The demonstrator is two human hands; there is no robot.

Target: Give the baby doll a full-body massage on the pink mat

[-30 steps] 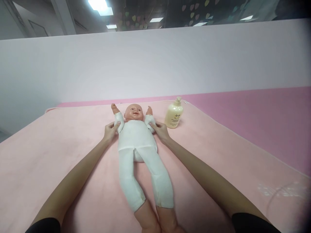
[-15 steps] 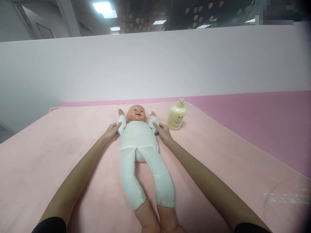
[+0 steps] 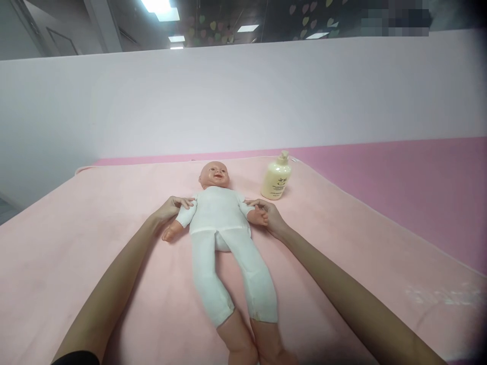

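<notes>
The doll lies on its back on the pink blanket, head toward the far wall, legs toward the camera. It wears a white suit; both arms point down and outward from the shoulders.

The left hand rests at the doll's near-side upper arm, on the left of the view. Its fingers lie curled over the white sleeve just below the shoulder, in contact with it. The doll's bare hand protrudes below this grip and lies on the blanket.

The right hand is at the doll's other arm, on the right of the view. It is closed loosely around the doll's wrist and small hand, with the thumb on top.

The doll's trunk lies between the two hands. Both forearms extend from the camera along either side of the doll's legs.

A cream pump bottle stands upright on the blanket, beyond the right hand and beside the doll's head, apart from both.
</notes>
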